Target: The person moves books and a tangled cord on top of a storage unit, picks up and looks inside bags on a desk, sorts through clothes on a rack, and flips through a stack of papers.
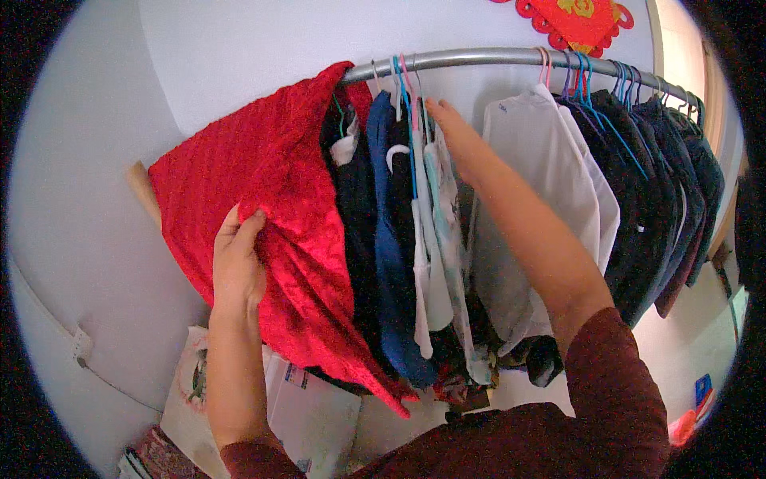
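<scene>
A large red quilted cloth [263, 152] drapes over the left end of the metal clothes rail [479, 57]. My left hand [239, 247] pinches a fold of it between thumb and fingers. Beside the cloth hang dark garments, a blue garment [391, 263] and several pale garments [435, 279] on hangers. My right hand [455, 132] reaches up to these pale garments just below the rail. Its fingers are stretched out, and the fingertips rest at or close to the garments' right side; whether they touch I cannot tell.
A white shirt [531, 207] hangs right of my forearm, then several dark garments [654, 191] toward the rail's right end. Below the red cloth stands a whitish box [311, 411]. A power strip [82, 343] with a cable is at the left wall. A red decoration [578, 20] hangs above.
</scene>
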Demonstrator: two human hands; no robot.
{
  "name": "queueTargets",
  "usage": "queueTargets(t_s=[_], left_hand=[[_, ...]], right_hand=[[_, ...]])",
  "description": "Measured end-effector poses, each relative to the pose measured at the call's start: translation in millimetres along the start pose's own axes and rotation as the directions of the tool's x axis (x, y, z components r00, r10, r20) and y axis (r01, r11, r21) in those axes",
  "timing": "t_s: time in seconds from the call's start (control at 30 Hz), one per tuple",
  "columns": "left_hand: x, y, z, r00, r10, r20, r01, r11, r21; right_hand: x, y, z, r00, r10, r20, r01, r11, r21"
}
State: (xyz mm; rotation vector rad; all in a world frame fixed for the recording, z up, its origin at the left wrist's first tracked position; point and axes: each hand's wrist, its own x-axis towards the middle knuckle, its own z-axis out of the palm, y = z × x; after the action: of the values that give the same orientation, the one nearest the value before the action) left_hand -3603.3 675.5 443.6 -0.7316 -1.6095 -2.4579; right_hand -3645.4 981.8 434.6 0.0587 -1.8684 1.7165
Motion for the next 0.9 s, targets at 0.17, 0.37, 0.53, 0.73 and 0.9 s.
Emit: queueTargets(t_s=[0.17,0.37,0.53,0.73,0.9], left_hand=[[29.6,-12.1,3.6,0.999,0.04,-0.009,-0.034,0.94,0.339],[69.7,-28.0,34.0,0.991,0.132,0.008,-0.064,0.425,0.903],[90.1,-48.7,77.9,0.76,0.509,0.403,-0.371,-0.168,0.913],[118.4,-73.7,105.6,0.958,0.052,0.283,-0.285,0.296,0.912],[172.7,-105.0,102.0,0.964,-0.206,0.166,-0.024,0.557,0.83]], right_hand=[[49.1,34.0,-22.6,0.997,-0.059,-0.043,0.059,0.998,0.002],[85.4,37.7,-18.7,0.998,0.007,0.065,-0.012,0.998,0.069],[125.6,53.4,-24.0,0.991,-0.072,0.114,0.068,0.997,0.04],[178.1,123.7,-2.5,0.991,-0.082,0.103,0.08,0.996,0.028],[168.8,100.7,17.6,0.919,-0.299,0.258,0.343,0.928,-0.146]])
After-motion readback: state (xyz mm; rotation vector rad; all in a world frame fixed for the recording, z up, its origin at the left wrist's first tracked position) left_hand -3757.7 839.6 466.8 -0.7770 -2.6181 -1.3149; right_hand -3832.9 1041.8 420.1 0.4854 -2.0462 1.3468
